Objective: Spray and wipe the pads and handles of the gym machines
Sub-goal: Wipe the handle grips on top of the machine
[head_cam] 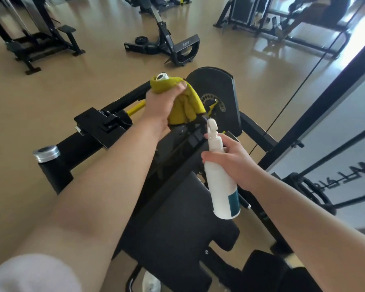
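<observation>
My left hand (162, 100) grips a yellow-green cloth (185, 102) wrapped around the end of a black machine handle (162, 76), whose white end cap shows above the cloth. Part of the cloth hangs down to the right of my wrist. My right hand (230, 159) holds a white spray bottle (220, 182) with a teal label, nozzle pointing up toward the cloth. Below my arms lies the machine's black seat pad (177, 224). A second handle with a silver end cap (45, 153) sticks out at the left.
The machine's round black pivot plate (215, 89) and a yellow adjuster lever (135, 108) sit behind my hands. Other black gym machines (171, 43) stand on the tan floor farther away. A dark frame and cable (316, 114) run along the right, beside a mirror or glass panel.
</observation>
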Demonstrator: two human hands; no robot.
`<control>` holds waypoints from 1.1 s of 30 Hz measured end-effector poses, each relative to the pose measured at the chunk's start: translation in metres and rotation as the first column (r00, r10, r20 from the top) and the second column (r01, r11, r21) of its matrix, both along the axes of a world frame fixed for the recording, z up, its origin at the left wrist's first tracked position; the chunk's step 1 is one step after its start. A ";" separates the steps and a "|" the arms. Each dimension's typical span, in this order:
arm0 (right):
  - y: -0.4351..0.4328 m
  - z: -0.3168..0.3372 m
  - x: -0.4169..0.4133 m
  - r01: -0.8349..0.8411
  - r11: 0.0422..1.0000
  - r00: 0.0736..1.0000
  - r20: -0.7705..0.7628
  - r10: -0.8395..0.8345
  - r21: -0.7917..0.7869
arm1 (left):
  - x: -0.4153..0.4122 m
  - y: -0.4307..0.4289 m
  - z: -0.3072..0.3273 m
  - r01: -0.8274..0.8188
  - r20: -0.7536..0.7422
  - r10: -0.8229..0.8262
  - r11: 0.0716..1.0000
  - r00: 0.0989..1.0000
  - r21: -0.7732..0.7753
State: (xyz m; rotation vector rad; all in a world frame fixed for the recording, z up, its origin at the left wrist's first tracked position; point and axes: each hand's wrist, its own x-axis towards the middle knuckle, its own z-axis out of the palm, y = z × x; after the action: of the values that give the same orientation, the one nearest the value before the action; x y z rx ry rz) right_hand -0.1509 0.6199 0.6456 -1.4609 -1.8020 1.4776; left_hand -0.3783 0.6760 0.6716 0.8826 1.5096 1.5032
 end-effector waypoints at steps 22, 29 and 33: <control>-0.034 -0.009 -0.010 -0.006 1.000 1.000 -0.018 0.007 0.027 | 0.030 -0.036 -0.031 -0.119 -0.555 -0.009 0.974 0.832 -0.195; -0.032 0.000 -0.010 -0.012 0.999 0.999 -0.041 0.014 0.052 | 0.036 -0.039 -0.014 -0.276 -0.299 0.276 0.960 0.913 0.041; -0.033 0.001 0.002 0.009 0.999 1.000 -0.027 -0.008 0.052 | 0.040 -0.013 -0.001 -0.239 -0.212 0.219 0.968 0.952 -0.074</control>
State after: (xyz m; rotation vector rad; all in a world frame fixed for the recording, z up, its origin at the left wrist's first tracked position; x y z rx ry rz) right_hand -0.1494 0.5864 0.6471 -1.4152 -1.8028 1.4290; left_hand -0.3386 0.6633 0.6706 0.8449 1.8736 1.5225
